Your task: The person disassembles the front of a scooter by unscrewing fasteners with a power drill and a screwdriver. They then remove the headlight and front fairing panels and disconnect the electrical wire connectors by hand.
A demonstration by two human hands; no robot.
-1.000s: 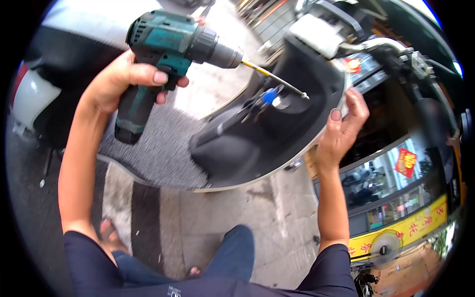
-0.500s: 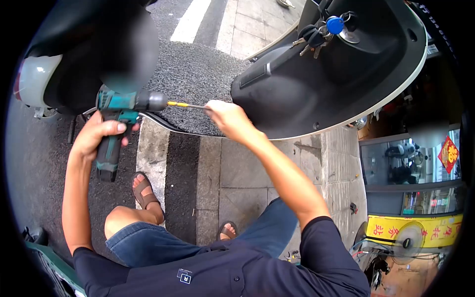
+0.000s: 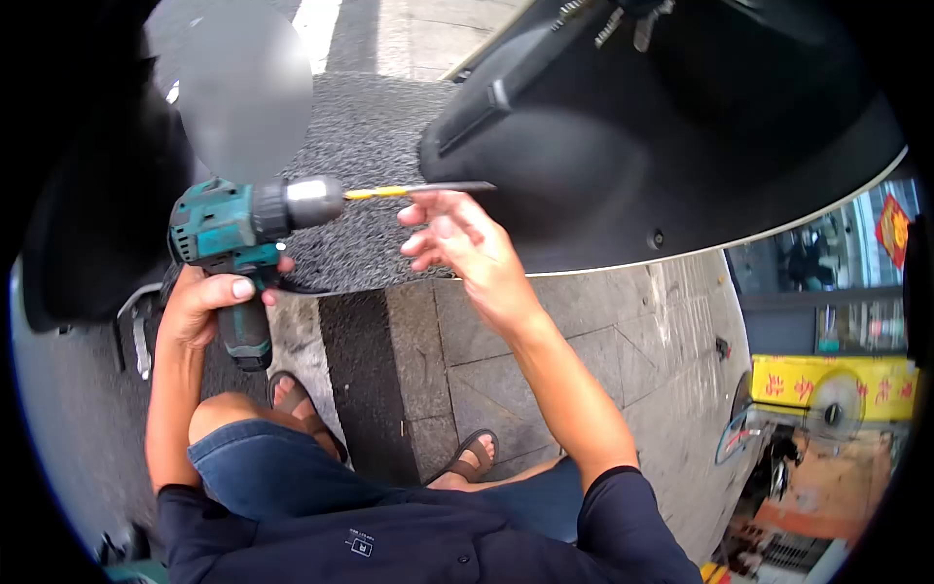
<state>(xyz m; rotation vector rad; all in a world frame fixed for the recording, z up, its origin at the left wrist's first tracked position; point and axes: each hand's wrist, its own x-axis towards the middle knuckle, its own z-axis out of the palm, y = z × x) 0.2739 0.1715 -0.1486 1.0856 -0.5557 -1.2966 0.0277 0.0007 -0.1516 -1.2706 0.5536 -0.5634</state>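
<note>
My left hand (image 3: pixel 209 302) is wrapped round the handle of a teal and black cordless drill (image 3: pixel 219 219), its thumb lying across the near side. A long thin bit (image 3: pixel 389 192), yellow near the chuck and grey toward the tip, points right from the drill. Just below the outer part of the bit is my right hand (image 3: pixel 462 243), palm turned up, fingers apart and slightly curled. Whether a fingertip touches the bit I cannot tell. Behind both hands lies the grey textured mat (image 3: pixel 360 127) of a scooter, beside its black front panel (image 3: pixel 584 175).
Keys (image 3: pixel 637 24) hang at the top of the scooter panel. Paved ground (image 3: pixel 545 341) lies below the scooter, with my sandalled feet on it. At the right are a yellow sign (image 3: pixel 778 380) and a fan (image 3: pixel 835 414). A blurred grey round shape covers the upper left.
My right hand has opened from its closed hold round the bit and sits slightly right and lower. The drill has shifted a little right. The scooter panel looks larger and closer.
</note>
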